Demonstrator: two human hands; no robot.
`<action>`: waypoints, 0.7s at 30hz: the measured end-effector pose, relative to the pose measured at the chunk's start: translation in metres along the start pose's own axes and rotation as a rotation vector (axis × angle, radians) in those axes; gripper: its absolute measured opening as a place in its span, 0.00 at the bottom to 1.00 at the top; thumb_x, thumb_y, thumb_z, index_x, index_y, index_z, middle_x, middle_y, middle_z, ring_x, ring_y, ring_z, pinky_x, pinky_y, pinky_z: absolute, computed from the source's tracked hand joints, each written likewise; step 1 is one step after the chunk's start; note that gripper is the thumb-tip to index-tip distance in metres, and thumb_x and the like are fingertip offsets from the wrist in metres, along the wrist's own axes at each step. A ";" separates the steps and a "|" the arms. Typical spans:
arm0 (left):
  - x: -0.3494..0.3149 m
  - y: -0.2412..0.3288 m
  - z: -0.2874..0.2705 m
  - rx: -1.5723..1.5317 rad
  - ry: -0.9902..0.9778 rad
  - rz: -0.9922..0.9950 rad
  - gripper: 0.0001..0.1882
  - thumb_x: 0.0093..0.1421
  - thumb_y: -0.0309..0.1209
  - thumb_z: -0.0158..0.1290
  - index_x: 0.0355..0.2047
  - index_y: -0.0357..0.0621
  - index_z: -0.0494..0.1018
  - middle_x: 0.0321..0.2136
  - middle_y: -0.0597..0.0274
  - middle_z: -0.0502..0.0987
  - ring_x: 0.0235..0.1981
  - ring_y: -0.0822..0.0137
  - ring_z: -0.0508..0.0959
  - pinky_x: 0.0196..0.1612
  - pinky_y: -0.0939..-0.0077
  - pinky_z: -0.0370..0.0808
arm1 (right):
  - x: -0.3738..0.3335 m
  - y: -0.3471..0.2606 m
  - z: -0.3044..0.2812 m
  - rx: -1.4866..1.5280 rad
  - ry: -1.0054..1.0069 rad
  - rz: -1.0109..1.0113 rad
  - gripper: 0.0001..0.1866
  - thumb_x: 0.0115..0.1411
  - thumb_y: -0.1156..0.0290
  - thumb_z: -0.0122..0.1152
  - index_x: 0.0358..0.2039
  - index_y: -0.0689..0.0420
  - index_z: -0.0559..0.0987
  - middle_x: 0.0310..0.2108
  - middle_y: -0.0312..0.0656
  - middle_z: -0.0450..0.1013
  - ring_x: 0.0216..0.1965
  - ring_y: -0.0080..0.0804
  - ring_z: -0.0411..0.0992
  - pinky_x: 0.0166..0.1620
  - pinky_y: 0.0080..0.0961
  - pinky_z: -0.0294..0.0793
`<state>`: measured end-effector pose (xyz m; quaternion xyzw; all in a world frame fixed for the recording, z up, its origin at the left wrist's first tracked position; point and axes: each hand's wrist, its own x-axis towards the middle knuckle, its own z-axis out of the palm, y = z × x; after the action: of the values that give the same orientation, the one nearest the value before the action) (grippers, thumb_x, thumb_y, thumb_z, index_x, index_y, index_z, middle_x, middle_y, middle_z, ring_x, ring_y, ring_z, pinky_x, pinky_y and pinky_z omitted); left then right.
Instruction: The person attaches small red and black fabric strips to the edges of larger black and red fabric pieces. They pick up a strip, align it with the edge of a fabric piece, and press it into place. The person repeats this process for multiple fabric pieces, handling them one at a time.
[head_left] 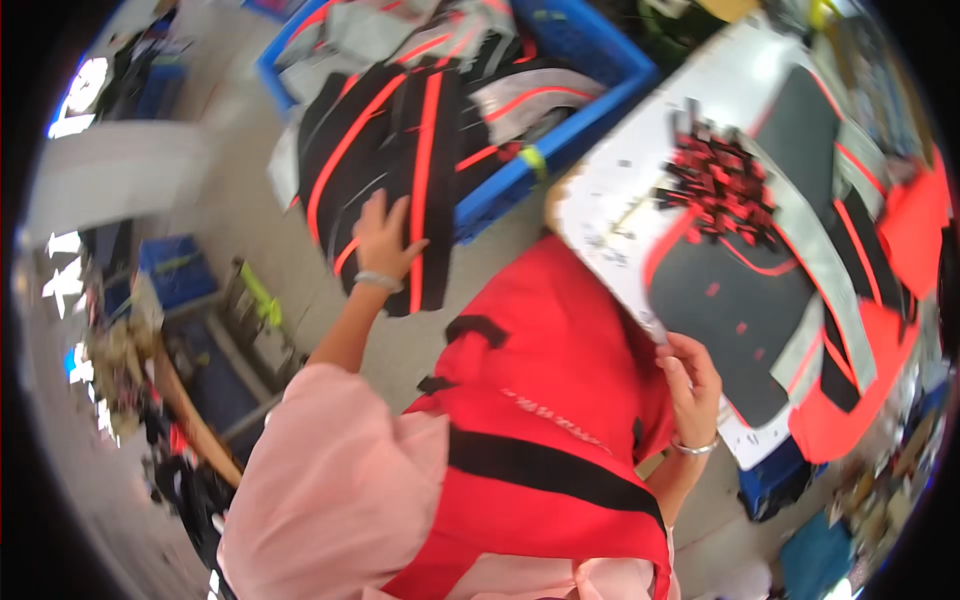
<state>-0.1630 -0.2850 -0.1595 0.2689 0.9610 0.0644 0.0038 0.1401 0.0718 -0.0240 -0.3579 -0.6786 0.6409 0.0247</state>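
Note:
My left hand point(385, 240) reaches forward with its fingers spread, lying against black fabric pieces with orange-red stripes point(375, 130). These long pieces hang over the near side of a blue crate point(490, 205). My right hand point(692, 385) is at the near edge of a white table point(605, 190), its fingers curled and their tips on the edge. Close by on the table lies a dark grey fabric panel point(725, 320) with orange-red trim. A heap of small black and red strips point(715, 180) sits beyond it.
More grey and orange-red fabric fills the crate. On the table's right side, grey strips point(840, 300) and bright orange-red cloth point(850, 385) overlap. A blue bin point(175, 265) and a wheeled cart point(225, 375) stand on the floor to the left. My red apron point(550, 370) meets the table's edge.

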 end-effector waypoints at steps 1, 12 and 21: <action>0.001 0.002 -0.001 0.038 0.029 -0.005 0.41 0.45 0.46 0.68 0.58 0.49 0.68 0.61 0.43 0.63 0.60 0.42 0.65 0.60 0.47 0.64 | -0.002 -0.002 -0.003 -0.014 0.048 0.003 0.12 0.63 0.76 0.59 0.47 0.62 0.78 0.37 0.39 0.78 0.38 0.23 0.75 0.43 0.21 0.74; 0.001 -0.041 0.036 0.240 -0.286 -0.135 0.47 0.49 0.38 0.68 0.68 0.63 0.57 0.69 0.46 0.52 0.68 0.46 0.57 0.63 0.42 0.59 | 0.007 0.024 -0.215 -0.788 1.215 -0.252 0.18 0.58 0.69 0.63 0.48 0.61 0.78 0.51 0.48 0.74 0.52 0.45 0.72 0.54 0.38 0.70; 0.029 0.003 0.000 -0.243 -0.227 0.148 0.29 0.54 0.29 0.62 0.58 0.45 0.70 0.64 0.42 0.61 0.65 0.42 0.61 0.66 0.55 0.59 | 0.103 0.013 -0.254 -1.254 0.856 -0.393 0.33 0.53 0.59 0.66 0.60 0.47 0.72 0.61 0.43 0.66 0.63 0.47 0.62 0.66 0.47 0.54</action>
<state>-0.1857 -0.2672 -0.1587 0.3418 0.9172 0.1492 0.1399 0.1947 0.3401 -0.0347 -0.3942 -0.8962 -0.0716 0.1905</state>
